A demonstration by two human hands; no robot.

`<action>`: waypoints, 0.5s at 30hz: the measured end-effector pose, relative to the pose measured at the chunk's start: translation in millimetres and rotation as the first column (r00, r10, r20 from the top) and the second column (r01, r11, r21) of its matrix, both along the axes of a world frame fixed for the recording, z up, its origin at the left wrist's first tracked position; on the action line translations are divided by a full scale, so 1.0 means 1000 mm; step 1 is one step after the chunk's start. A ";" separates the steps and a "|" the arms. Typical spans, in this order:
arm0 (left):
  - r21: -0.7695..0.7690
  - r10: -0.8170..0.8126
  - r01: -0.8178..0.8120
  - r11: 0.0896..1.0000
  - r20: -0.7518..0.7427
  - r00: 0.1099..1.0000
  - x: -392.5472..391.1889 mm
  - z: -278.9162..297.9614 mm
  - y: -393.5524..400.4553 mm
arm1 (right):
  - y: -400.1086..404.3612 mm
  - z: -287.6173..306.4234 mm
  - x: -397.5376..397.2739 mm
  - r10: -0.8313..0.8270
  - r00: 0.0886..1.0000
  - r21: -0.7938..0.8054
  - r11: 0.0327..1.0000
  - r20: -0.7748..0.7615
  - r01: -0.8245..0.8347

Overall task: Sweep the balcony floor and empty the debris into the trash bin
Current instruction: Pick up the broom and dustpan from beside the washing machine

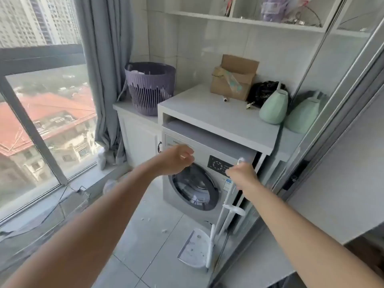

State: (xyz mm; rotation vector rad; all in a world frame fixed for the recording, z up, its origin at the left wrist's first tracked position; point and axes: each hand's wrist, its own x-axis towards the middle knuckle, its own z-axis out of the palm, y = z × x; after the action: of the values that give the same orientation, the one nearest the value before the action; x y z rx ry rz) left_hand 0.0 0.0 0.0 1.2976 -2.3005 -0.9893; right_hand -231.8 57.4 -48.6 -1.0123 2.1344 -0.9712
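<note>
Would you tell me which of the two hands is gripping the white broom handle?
The right hand grips the white broom handle beside the washing machine; the left hand holds nothing.

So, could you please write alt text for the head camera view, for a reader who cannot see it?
A person's right hand grips the top of a white broom handle standing with a white plastic dustpan beside a silver front-loading washing machine. The left hand hovers loosely curled, holding nothing, and white scraps lie on the grey tiled floor.
</note>
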 end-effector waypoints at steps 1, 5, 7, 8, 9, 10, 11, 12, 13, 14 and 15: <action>0.025 -0.003 0.002 1.000 0.028 1.000 -0.009 -0.007 -0.002 | -0.002 -0.013 -0.003 -0.050 0.997 0.050 0.998 0.056 0.048; 0.120 -0.017 0.002 0.993 0.124 0.992 -0.044 -0.038 -0.010 | -0.012 -0.080 -0.011 -0.282 0.958 0.230 0.937 0.051 0.264; 0.153 -0.024 0.001 0.988 0.147 0.989 -0.062 -0.052 -0.015 | -0.013 -0.100 -0.011 -0.260 0.964 0.253 0.931 -0.051 0.264; 0.167 -0.034 0.009 0.986 0.146 0.989 -0.071 -0.058 -0.016 | -0.013 -0.107 -0.011 -0.235 0.968 0.261 0.933 -0.087 0.249; 0.183 -0.040 0.010 0.983 0.163 0.986 -0.080 -0.066 -0.018 | -0.015 -0.117 -0.009 -0.210 0.972 0.285 0.930 -0.108 0.233; 0.195 -0.045 0.009 0.981 0.183 0.982 -0.089 -0.072 -0.019 | -0.017 -0.131 -0.008 -0.179 0.975 0.317 0.924 -0.131 0.213; 0.209 -0.056 0.015 0.978 0.192 0.980 -0.097 -0.079 -0.020 | -0.017 -0.140 -0.006 -0.143 0.976 0.354 0.915 -0.162 0.193; 0.221 -0.058 0.014 0.975 0.195 0.979 -0.105 -0.084 -0.019 | -0.017 -0.149 -0.003 -0.098 0.976 0.378 0.910 -0.197 0.167; 0.241 -0.056 0.010 0.971 0.182 0.982 -0.113 -0.091 -0.020 | -0.019 -0.158 -0.002 -0.055 0.973 0.403 0.904 -0.226 0.145; 0.258 -0.049 0.002 0.966 0.177 0.983 -0.118 -0.094 -0.019 | -0.020 -0.166 0.000 -0.018 0.968 0.422 0.898 -0.250 0.126; 0.276 -0.031 -0.016 0.961 0.162 0.986 -0.121 -0.099 -0.017 | -0.021 -0.172 0.002 0.008 0.964 0.444 0.889 -0.264 0.114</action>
State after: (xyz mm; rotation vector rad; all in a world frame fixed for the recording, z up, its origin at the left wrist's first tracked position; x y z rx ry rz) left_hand -120.7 -16.8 -98.5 1.5324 -2.3514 -1.2890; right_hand -230.0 36.5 -220.5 -0.8777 2.4568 -0.3308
